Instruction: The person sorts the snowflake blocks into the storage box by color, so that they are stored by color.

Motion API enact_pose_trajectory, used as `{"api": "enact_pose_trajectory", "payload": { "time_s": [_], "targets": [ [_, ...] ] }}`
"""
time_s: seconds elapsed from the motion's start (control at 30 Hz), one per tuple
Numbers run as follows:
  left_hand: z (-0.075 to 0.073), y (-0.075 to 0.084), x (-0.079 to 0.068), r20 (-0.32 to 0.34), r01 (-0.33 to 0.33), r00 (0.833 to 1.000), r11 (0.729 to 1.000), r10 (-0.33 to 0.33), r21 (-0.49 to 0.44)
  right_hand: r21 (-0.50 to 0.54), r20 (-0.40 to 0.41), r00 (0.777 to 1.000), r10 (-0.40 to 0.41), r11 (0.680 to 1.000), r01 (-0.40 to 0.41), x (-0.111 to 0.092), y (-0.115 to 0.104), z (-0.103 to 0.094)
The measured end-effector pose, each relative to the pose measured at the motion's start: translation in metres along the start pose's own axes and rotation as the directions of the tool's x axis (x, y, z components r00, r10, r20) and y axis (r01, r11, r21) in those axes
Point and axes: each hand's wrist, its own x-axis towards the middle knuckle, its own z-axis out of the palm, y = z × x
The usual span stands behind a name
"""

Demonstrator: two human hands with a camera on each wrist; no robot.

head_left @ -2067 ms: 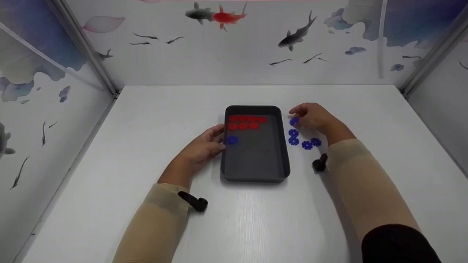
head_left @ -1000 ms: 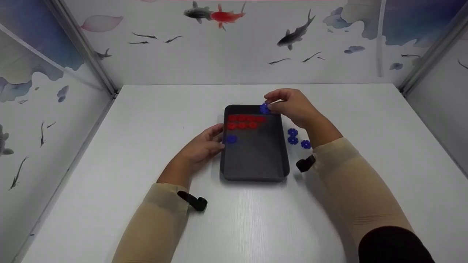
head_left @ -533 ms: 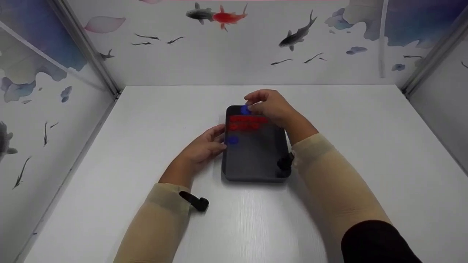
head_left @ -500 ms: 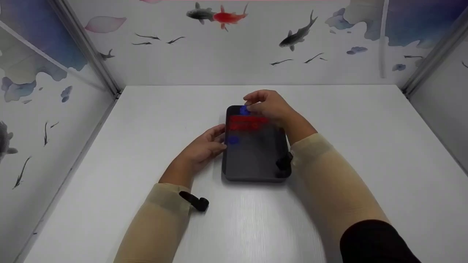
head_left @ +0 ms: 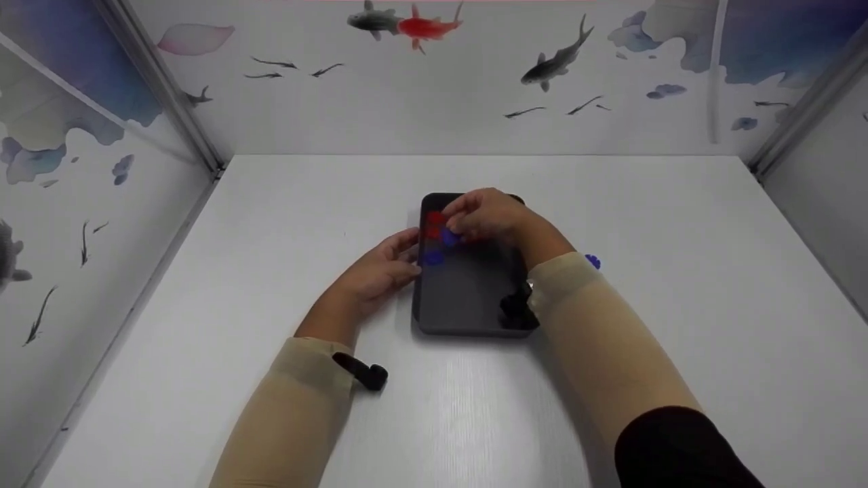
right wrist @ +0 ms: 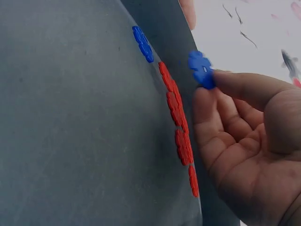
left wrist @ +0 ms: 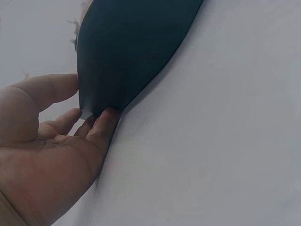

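Note:
My right hand (head_left: 494,215) pinches a blue flower-shaped plastic disc (right wrist: 201,69) between thumb and forefinger, over the upper left of a dark grey tray (head_left: 468,298). Flat on the tray floor lie several red discs (right wrist: 176,109) of the same shape; in the head view the right hand covers many of them. One blue disc (right wrist: 143,44) lies just past the red ones, by the tray's left wall. My left hand (head_left: 374,276) touches that wall from outside, its thumb (left wrist: 54,90) and fingertips spread along it.
On the white table (head_left: 305,203), right of the tray, one loose blue disc (head_left: 593,261) shows beside the right sleeve; the forearm hides the area around it. Printed panels (head_left: 461,88) enclose the table at the back and sides.
My right hand took a blue disc from the table on the right, carried it left over the tray's far edge and lowered it toward me. The left hand and tray stayed put.

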Motion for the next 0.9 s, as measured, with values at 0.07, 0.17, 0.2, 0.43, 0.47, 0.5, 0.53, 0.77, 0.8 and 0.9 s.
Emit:
{"api": "enact_pose_trajectory", "payload": {
  "time_s": [0.07, 0.17, 0.2, 0.43, 0.47, 0.5, 0.53, 0.77, 0.8, 0.9],
  "targets": [
    [0.000, 0.000, 0.000, 0.004, 0.002, 1.000, 1.000, -0.002, 0.004, -0.050, 0.027, 0.999, 0.029, 0.998, -0.028, 0.000, 0.001, 0.000],
    [0.001, 0.000, -0.001, 0.003, 0.005, 1.000, 1.000, -0.005, 0.011, -0.122, 0.047, 0.997, 0.068, 0.991, -0.062, -0.001, 0.001, 0.001],
    [0.001, 0.000, -0.001, 0.001, 0.005, 1.000, 1.000, -0.005, 0.013, -0.143, 0.049, 0.996, 0.078, 0.987, -0.070, -0.002, 0.000, 0.002],
    [0.000, 0.001, 0.000, -0.022, 0.011, 1.000, 1.000, -0.011, 0.021, -0.249, 0.024, 0.996, 0.090, 0.965, -0.081, -0.004, -0.004, 0.003],
    [0.001, 0.001, 0.000, -0.022, 0.011, 1.000, 1.000, -0.010, 0.018, -0.250, 0.016, 0.996, 0.087, 0.965, -0.080, -0.004, -0.004, 0.003],
    [0.001, 0.002, 0.000, -0.017, 0.008, 1.000, 1.000, -0.008, 0.014, -0.249, 0.007, 0.997, 0.081, 0.965, -0.077, -0.004, -0.005, 0.003],
    [0.001, 0.002, 0.000, -0.012, 0.007, 1.000, 1.000, -0.007, 0.010, -0.249, 0.001, 0.997, 0.073, 0.966, -0.070, -0.005, -0.005, 0.003],
    [0.000, 0.002, 0.000, 0.005, -0.003, 1.000, 1.000, 0.003, -0.008, -0.264, 0.009, 1.000, -0.020, 0.964, 0.022, -0.011, -0.016, -0.001],
    [0.000, 0.001, 0.000, 0.006, -0.004, 1.000, 1.000, 0.004, -0.007, -0.257, 0.016, 0.999, -0.034, 0.966, 0.037, -0.012, -0.019, -0.002],
    [-0.001, 0.001, 0.001, 0.003, -0.006, 1.000, 1.000, 0.006, -0.012, -0.215, 0.023, 0.997, -0.077, 0.973, 0.080, -0.019, -0.028, -0.007]
  ]
}}
